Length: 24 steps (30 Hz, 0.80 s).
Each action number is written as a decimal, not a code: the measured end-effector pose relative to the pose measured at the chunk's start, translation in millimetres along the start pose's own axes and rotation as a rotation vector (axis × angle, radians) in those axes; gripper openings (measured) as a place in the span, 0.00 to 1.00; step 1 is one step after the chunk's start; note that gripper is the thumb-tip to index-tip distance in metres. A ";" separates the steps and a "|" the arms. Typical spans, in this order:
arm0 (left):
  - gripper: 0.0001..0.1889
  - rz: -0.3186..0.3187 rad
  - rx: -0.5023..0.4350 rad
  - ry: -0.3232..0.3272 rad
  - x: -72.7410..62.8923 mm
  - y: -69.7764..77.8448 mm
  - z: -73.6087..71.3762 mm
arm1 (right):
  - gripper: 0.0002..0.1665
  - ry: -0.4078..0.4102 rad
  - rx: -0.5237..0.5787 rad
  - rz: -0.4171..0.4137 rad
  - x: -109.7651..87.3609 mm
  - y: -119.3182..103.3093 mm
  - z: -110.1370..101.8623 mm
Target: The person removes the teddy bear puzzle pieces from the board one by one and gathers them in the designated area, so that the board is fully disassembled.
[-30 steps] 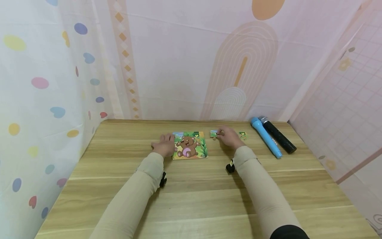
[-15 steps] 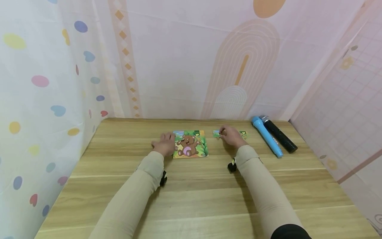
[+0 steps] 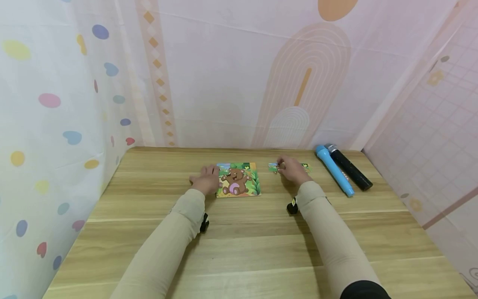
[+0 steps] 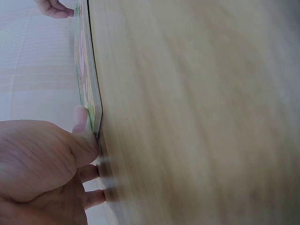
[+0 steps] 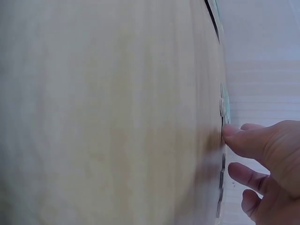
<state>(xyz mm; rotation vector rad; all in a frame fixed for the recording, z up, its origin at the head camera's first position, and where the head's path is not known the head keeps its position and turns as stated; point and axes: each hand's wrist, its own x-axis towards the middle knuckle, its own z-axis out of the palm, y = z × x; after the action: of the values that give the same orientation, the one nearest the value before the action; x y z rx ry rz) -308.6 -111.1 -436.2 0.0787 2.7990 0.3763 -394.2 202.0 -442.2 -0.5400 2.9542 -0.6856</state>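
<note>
- Bear board (image 3: 239,182): laid flat, its picture whole; its edge is touched by the thumb of the left hand (image 3: 206,180), fingers spread.
- Puzzle pieces (image 3: 273,167): set in a short row right of the board, apart from it; one appears pinched by the right hand (image 3: 294,170).
- Progress: judged early; only this row is laid. Whether its pieces are joined cannot be told.
- Surface: wood-grained table (image 3: 239,249); a blue microphone (image 3: 335,172) and black microphone (image 3: 351,169) are placed at right.
- Room: enclosed by patterned cloth (image 3: 216,83).
</note>
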 end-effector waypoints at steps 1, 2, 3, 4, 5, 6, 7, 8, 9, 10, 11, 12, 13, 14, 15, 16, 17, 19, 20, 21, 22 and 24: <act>0.38 0.002 -0.002 0.003 -0.3 0.1 -0.3 | 0.16 0.002 -0.007 0.000 -0.2 -0.3 -0.1; 0.38 0.001 -0.005 0.002 -0.6 0.3 -0.6 | 0.16 0.005 -0.015 0.000 -0.3 -0.7 -0.5; 0.38 0.002 -0.007 0.004 -0.8 0.4 -0.8 | 0.16 0.007 -0.023 0.001 -0.3 -0.9 -0.7; 0.38 0.003 -0.010 0.005 -1.1 0.5 -0.9 | 0.16 0.008 -0.027 0.005 -0.4 -1.2 -1.0; 0.38 0.004 -0.014 0.008 -1.6 0.7 -1.1 | 0.17 0.008 -0.030 0.010 -0.4 -1.4 -1.1; 0.38 0.005 -0.015 0.009 -2.0 0.9 -1.2 | 0.17 0.008 -0.033 0.013 -0.6 -1.5 -1.3; 0.38 0.006 -0.018 0.011 -2.5 1.1 -1.4 | 0.17 0.006 -0.035 0.015 -0.9 -1.5 -1.5; 0.38 0.006 -0.021 0.011 -2.9 1.3 -1.6 | 0.17 0.004 -0.034 0.017 -1.2 -1.5 -1.8; 0.38 0.008 -0.023 0.013 -3.2 1.5 -1.6 | 0.17 0.002 -0.032 0.019 -1.5 -1.4 -2.0; 0.38 0.009 -0.025 0.013 -3.4 1.7 -1.6 | 0.18 0.000 -0.031 0.020 -2.0 -1.4 -2.1; 0.37 0.010 -0.025 0.013 -3.5 1.9 -1.6 | 0.18 -0.001 -0.029 0.021 -2.3 -1.4 -2.2; 0.37 0.012 -0.027 0.013 -3.4 1.9 -1.6 | 0.18 -0.002 -0.028 0.022 -2.6 -1.5 -2.3; 0.37 0.012 -0.028 0.012 -3.4 1.9 -1.6 | 0.18 -0.002 -0.025 0.024 -2.9 -1.9 -2.3; 0.37 0.013 -0.028 0.012 -3.0 1.9 -1.4 | 0.19 0.002 -0.026 0.025 -2.8 -2.2 -2.0; 0.37 0.014 -0.031 0.011 -2.5 1.8 -1.2 | 0.19 0.005 -0.031 0.020 -2.9 -3.0 -1.6; 0.37 0.013 -0.031 0.010 -1.9 1.5 -1.1 | 0.19 0.007 -0.037 0.018 -3.0 -4.0 -1.3; 0.37 0.011 -0.030 0.006 -1.1 1.2 -0.8 | 0.19 0.011 -0.043 0.013 -3.1 -5.5 -1.0; 0.37 0.010 -0.031 0.001 0.7 0.7 -0.1 | 0.20 0.016 -0.044 -0.001 -2.9 -9.2 0.5; 0.37 0.009 -0.032 -0.002 1.8 0.3 0.4 | 0.21 0.017 -0.036 -0.012 -3.0 -11.8 1.3; 0.37 0.008 -0.033 -0.005 2.6 -0.1 0.8 | 0.21 0.013 -0.019 -0.023 -3.3 -15.1 2.2; 0.37 0.007 -0.034 -0.007 3.3 -0.4 1.1 | 0.22 0.012 -0.002 -0.037 -3.5 -18.8 3.2; 0.38 0.009 -0.054 -0.003 3.6 -0.8 1.5 | 0.22 0.005 0.017 -0.080 -4.0 -26.6 6.3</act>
<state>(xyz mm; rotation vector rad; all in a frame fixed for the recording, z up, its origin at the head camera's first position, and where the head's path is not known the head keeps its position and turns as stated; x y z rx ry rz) -311.5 -111.1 -438.9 0.0791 2.7846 0.4533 -381.1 178.4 -436.3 -0.6585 2.9423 -0.7192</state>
